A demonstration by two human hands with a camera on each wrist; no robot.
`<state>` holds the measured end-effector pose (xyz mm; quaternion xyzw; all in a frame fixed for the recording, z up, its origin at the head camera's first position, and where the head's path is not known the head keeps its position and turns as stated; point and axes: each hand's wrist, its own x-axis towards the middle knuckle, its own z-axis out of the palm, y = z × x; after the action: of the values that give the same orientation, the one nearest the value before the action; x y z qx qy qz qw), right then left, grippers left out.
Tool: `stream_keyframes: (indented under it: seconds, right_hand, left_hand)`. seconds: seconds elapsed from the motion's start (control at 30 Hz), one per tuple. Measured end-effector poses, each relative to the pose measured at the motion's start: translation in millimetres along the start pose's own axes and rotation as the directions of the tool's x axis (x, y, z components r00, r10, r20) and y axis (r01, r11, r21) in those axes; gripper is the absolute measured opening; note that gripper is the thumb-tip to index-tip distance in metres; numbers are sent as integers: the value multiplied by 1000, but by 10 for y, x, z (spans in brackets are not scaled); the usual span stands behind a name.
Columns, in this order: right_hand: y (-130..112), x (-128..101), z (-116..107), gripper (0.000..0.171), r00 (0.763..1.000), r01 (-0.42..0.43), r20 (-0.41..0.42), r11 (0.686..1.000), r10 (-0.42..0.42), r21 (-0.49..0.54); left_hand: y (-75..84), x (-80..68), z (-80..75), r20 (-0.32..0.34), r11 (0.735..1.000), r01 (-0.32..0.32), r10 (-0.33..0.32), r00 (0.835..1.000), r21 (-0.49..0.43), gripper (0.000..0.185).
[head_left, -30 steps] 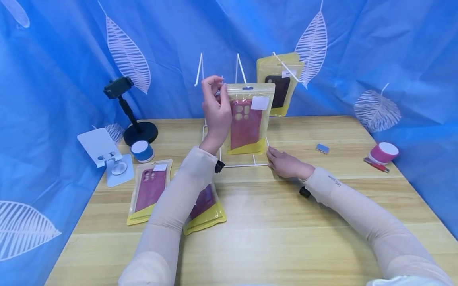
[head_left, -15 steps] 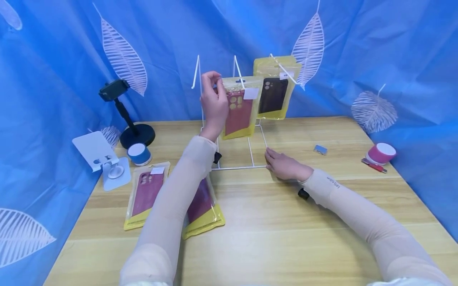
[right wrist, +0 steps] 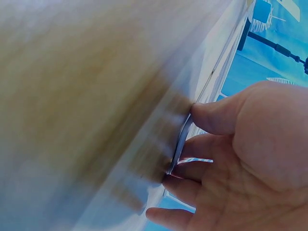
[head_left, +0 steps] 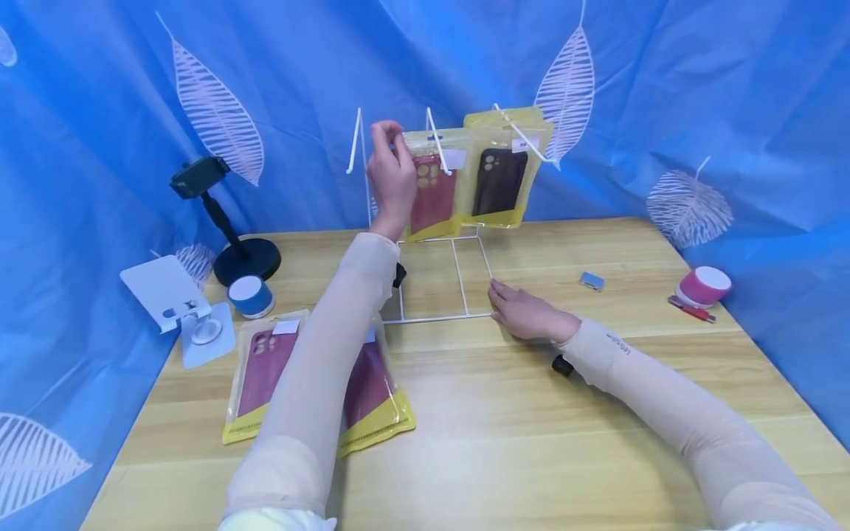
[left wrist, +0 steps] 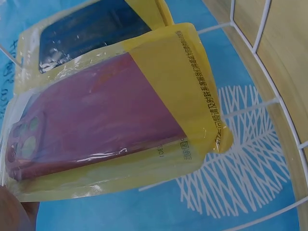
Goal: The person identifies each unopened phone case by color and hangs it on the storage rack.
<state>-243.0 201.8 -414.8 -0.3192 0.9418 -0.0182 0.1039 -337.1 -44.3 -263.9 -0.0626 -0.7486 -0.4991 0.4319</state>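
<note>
My left hand (head_left: 393,175) pinches the upper left edge of a clear-and-yellow pouch holding a dark pink phone case (head_left: 432,193). Its top, with the hang hole, is at the middle prong (head_left: 436,144) of a white wire display rack (head_left: 425,319). In the left wrist view the pouched pink phone case (left wrist: 96,115) hangs close in front of the black phone case pouch (left wrist: 96,33). My right hand (head_left: 527,313) grips the front right corner of the rack's base, low at the tabletop. The right wrist view shows thumb and fingertips (right wrist: 180,187) on the bent wire (right wrist: 180,139).
Black phone case pouches (head_left: 501,181) hang on the right prong. Two pink case pouches (head_left: 255,387) lie front left, one partly behind the left sleeve. A black phone stand (head_left: 246,259), white stand (head_left: 162,291) and blue jar (head_left: 251,296) stand left; a pink jar (head_left: 705,286) stands right.
My left hand has pushed the pink phone case pouch back along the middle prong, away from me, so the prong's tip now sticks out in front. My right hand stays at the rack's corner.
</note>
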Motion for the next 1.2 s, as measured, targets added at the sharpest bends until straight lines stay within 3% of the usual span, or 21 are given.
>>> stream_keyframes:
  seconds: [0.2,0.5,0.73,0.9,0.97,1.07,1.13,1.2]
  right_hand:
    - [-55,-21,17,55,1000,8,-7,1000,-8,-3]
    - [-113,-20,87,54,1000,24,-12,1000,-24,-2]
    - [-111,-23,131,55,1000,8,5,1000,-8,19]
    - [-72,-17,103,55,1000,1,7,1000,-1,3]
    - [-51,-9,79,56,1000,-1,5,1000,1,-5]
    - [-20,6,38,55,1000,-3,-5,1000,3,-16]
    - [-9,13,17,56,1000,-7,-6,1000,7,-6]
    - [-3,17,19,56,1000,-9,1,1000,9,-2]
  left_hand:
    - [-79,86,20,25,999,31,-31,999,20,18]
    - [-249,222,66,56,990,71,-78,995,121,18]
    - [-302,156,-4,120,990,55,-71,990,128,34]
    - [-301,24,-177,242,985,-8,-34,970,171,54]
    - [-303,-64,-298,317,982,-44,-18,948,186,57]
    - [-325,-210,-522,468,973,-71,-42,883,220,54]
    - [-359,-313,-692,578,959,-98,-78,812,268,50]
    - [-403,-423,-868,684,933,-131,-145,715,334,49]
